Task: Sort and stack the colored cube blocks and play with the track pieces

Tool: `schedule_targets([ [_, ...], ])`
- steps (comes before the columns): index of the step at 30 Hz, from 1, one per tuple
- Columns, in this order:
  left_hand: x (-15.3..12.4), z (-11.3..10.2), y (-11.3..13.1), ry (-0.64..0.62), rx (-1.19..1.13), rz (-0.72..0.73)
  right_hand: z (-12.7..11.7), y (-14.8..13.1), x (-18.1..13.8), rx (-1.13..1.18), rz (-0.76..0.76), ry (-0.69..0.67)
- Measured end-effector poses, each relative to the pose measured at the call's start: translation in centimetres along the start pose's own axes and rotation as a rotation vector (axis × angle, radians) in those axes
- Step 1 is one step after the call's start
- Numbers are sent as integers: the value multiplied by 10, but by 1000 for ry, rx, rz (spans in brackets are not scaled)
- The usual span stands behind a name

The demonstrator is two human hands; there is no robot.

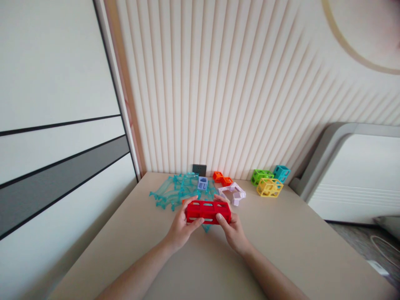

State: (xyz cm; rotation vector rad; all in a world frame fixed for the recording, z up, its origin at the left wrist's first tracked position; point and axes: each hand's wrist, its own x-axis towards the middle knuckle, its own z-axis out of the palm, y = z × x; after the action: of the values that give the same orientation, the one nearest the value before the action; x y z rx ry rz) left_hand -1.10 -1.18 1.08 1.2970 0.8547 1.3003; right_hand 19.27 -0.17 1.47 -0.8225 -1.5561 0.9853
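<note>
A long red openwork block (208,211) with window-like cut-outs is held level above the table, between both hands. My left hand (183,221) is closed round its left end, the thumb along the lower front edge. Round the right end my right hand (230,227) is wrapped, its thumb pressed on the front face. Behind the block lies a spread of translucent teal plastic pieces (171,192), partly hidden by the hands. A small periwinkle-blue block (202,183) stands among them. Just right of these is a pale lilac angular piece (238,195).
Small orange blocks (222,178) sit near the ribbed wall, beside a dark socket plate (199,169). At the back right stand green (261,176), yellow (269,188) and teal (281,173) openwork blocks. A white cabinet borders the table (300,246) on the left.
</note>
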Motion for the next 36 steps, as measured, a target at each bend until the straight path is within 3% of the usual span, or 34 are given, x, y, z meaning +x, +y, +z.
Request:
schedule_targets([
  [8, -2, 1, 4, 1, 35, -2, 0, 0, 1, -23, -19, 2],
  [15, -6, -4, 6, -18, 86, 112, -8, -7, 4, -105, -70, -2],
  [21, -4, -15, -9, -71, 404, 326, -14, -1, 8, 9, -11, -8],
  [27, -1, -14, -20, -240, 821, 653, -12, 0, 12, 251, 129, 119],
  [32, -4, -6, -26, -403, 1021, 741, -10, -5, 13, 358, 138, 209],
  [36, -5, -2, -26, -437, 1092, 766, -7, -3, 13, 369, 158, 251],
])
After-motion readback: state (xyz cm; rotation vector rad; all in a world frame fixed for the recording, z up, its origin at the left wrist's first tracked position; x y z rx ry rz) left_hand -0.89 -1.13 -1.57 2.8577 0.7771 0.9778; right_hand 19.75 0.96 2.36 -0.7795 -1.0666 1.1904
